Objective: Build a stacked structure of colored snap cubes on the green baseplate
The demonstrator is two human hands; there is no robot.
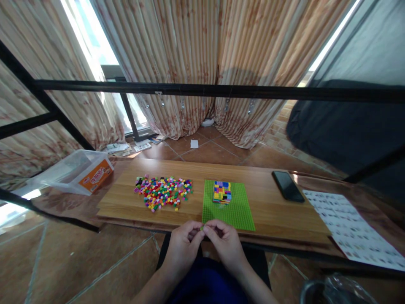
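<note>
My left hand [186, 240] and my right hand [223, 240] meet fingertip to fingertip at the table's near edge, both closed in a pinch. Between them shows a tiny light-green toy brick [202, 228], mostly covered by the fingers. Just beyond lies a green baseplate [238, 213], its near left corner close to my hands. On that plate stands a block of stacked multicoloured bricks [222, 192]. Left of the plate, loose small bricks [164, 192] of many colours are spread in a heap.
A wooden board [126, 202] bears the bricks and plate. At right lie a black phone [287, 186] and a printed sheet [357, 228]. A clear plastic box [76, 169] with an orange label stands at left. A black metal bar [202, 90] crosses beyond the table.
</note>
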